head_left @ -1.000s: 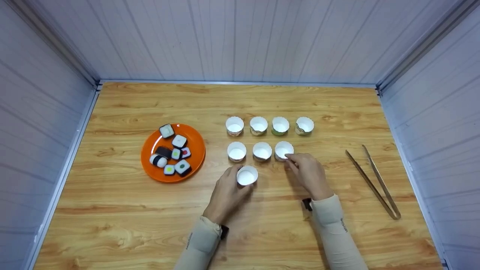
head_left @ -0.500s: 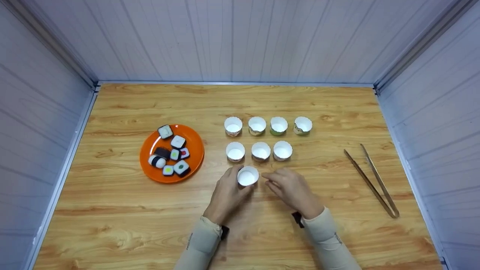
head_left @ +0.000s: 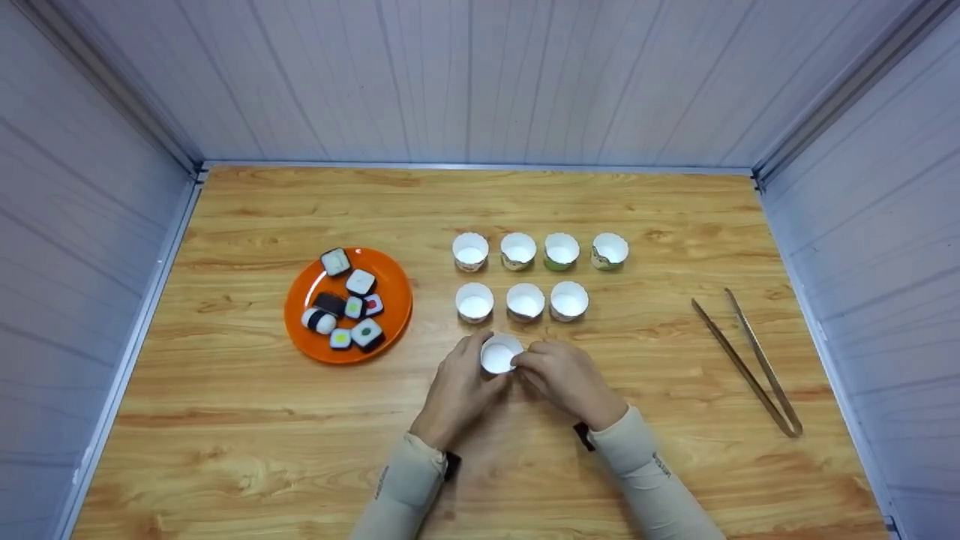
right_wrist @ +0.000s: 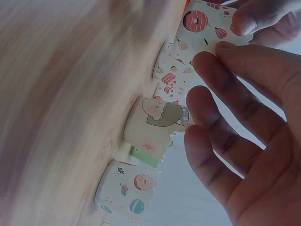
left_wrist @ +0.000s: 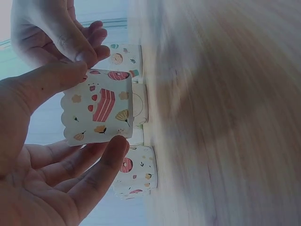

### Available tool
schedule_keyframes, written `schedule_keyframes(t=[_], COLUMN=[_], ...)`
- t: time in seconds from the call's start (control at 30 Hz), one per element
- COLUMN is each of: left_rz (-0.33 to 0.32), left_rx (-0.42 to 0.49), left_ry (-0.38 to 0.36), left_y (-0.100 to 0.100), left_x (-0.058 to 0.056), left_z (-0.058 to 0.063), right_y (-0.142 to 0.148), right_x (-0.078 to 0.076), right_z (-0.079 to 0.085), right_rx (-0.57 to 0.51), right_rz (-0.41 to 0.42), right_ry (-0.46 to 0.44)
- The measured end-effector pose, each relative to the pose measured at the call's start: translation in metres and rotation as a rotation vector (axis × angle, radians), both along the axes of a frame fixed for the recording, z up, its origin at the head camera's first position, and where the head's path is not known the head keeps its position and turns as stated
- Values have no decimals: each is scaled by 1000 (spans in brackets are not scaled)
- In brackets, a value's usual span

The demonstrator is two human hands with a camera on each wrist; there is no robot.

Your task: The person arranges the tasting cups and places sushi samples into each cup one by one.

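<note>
In the head view, my left hand (head_left: 456,386) holds a white paper baking cup (head_left: 498,355) by its side. In the left wrist view this baking cup (left_wrist: 101,107) shows a printed cake slice and a scalloped rim. Its base appears lifted off the table there. Fingertips of my right hand (head_left: 566,379) pinch the rim on the right side. The right wrist view shows that hand's remaining fingers (right_wrist: 202,141) loosely bent beside the cup. Behind both hands, several baking cups stand upright in two rows, including one at the near row's right end (head_left: 569,301).
An orange plate (head_left: 394,289) with several sushi pieces, among them a roll (head_left: 367,334), lies to the left. Metal tongs (head_left: 750,367) rest spread on the right of the wooden table (head_left: 262,450). Pale panels (head_left: 480,82) enclose the back and sides.
My right hand has left the near row's right-end cup and moved left and nearer to the held cup, where it now grips the rim. My left hand has shifted slightly right with its cup.
</note>
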State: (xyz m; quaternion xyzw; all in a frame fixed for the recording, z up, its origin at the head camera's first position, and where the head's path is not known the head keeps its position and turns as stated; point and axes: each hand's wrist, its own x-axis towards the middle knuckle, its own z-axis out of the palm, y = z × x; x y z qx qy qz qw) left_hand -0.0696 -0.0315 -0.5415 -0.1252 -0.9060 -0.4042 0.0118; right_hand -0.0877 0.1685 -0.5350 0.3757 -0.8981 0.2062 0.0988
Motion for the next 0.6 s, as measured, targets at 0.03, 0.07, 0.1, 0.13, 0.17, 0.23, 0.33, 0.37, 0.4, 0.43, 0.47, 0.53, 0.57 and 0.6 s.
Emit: schedule_keyframes(t=[0.03,0.07,0.1,0.13,0.17,0.23,0.33,0.37,0.4,0.43,0.47,0.53,0.57,0.6], left_rz=[-4,-6,-10,-12,-13,-13,-5,-2,0,5,7,12,16,18], left_rx=[-7,-16,-20,-25,-31,-37,-26,-20,-13,-5,0,13,17,21], left_ry=[6,13,20,25,25,15,-26,-40,-52,-65,-74,-81,-84,-86], left_y=[0,0,-1,-1,-2,-2,-3,-3,-3,-4,-4,-4,-4,-4], left_x=[0,-1,-1,-1,-2,-3,-3,-3,-3,-3,-3,-2,-2,-1], left_z=[0,1,1,1,2,3,4,4,4,4,4,3,3,3], right_y=[0,1,1,2,3,6,13,16,20,24,29,40,46,52], right_x=[0,0,0,1,1,2,2,2,2,1,-1,-4,-6,-9], right_z=[0,1,2,3,5,9,17,20,23,25,28,31,33,34], right_rx=[-1,-2,-5,-8,-12,-23,-46,-52,-59,-65,-71,-81,-83,-85], right_rz=[0,0,-2,-4,-7,-19,-46,-58,-72,-84,-94,-123,-141,-160], right_ry=[5,9,15,22,27,39,52,57,62,66,69,81,89,95])
